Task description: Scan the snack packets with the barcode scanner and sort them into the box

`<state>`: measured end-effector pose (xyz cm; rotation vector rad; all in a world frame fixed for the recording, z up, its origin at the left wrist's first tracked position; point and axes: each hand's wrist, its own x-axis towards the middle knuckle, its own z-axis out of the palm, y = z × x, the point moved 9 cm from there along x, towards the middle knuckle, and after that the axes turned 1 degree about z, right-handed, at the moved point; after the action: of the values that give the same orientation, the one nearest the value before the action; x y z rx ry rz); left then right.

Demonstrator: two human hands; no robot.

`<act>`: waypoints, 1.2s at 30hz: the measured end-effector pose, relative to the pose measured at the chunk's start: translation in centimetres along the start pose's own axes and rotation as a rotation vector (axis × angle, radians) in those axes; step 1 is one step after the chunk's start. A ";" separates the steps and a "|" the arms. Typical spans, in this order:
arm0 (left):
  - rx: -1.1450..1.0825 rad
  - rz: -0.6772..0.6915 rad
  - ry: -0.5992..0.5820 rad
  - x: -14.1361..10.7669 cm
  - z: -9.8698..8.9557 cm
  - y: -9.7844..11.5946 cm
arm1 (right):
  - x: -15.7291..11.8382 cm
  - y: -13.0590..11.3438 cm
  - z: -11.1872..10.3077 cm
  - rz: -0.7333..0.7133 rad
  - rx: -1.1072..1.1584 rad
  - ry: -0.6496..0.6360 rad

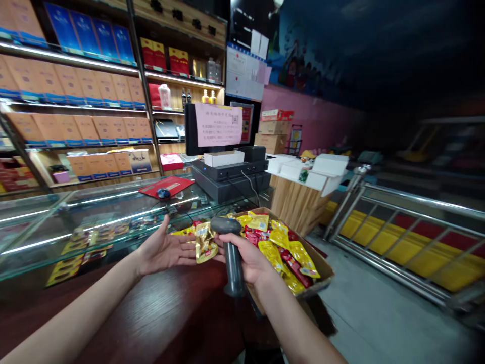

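Lit shelves (147, 75) stocked with boxed goods are set behind a glass counter (113, 205), and a dark red-brown tabletop (147, 308) is provided in the foreground. A carton (320, 289) filled with yellow and red packets (279, 236) is positioned at the right of the work area.

A gold packet (205, 241) is supported across the extended fingers of the left hand (164, 250); its thumb is raised clear and the palm is spread wide. Whether the packet is also touched by the fingertips beyond it cannot be told. A grey handheld scanner (234, 268) is gripped by the right hand (253, 258), with the fingers closed around the upper handle, just beside the packet.

By its glossy, crinkled wrapper, the packet is judged to be light, soft and somewhat slippery; it is best held by a flat edge, with the contents left unsqueezed. The scanner is judged to be stiff and moderately light; it should be grasped by the handle, below the head.
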<state>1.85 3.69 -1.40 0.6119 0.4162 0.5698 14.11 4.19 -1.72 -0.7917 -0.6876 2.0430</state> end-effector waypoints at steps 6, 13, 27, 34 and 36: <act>0.049 -0.103 -0.130 6.7 4.1 -1.2 | -4.4 -4.3 -5.5 -0.132 0.011 0.185; 0.079 -0.193 -0.155 12.8 6.4 -3.1 | -8.5 -6.8 -11.7 -0.200 0.015 0.356; 0.135 -0.103 -0.024 10.6 3.0 -0.8 | -7.7 -7.0 -8.8 -0.288 -0.006 0.264; 0.042 0.057 0.169 3.1 -5.0 1.6 | -0.4 1.2 -3.2 -0.064 -0.078 0.208; 0.007 0.089 0.237 0.8 -7.5 1.7 | 2.5 3.1 -2.7 -0.036 -0.108 0.222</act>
<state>-2.12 8.46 -6.05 0.5737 0.6165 0.7298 13.40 5.19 -6.35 -1.0438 -0.6845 1.8624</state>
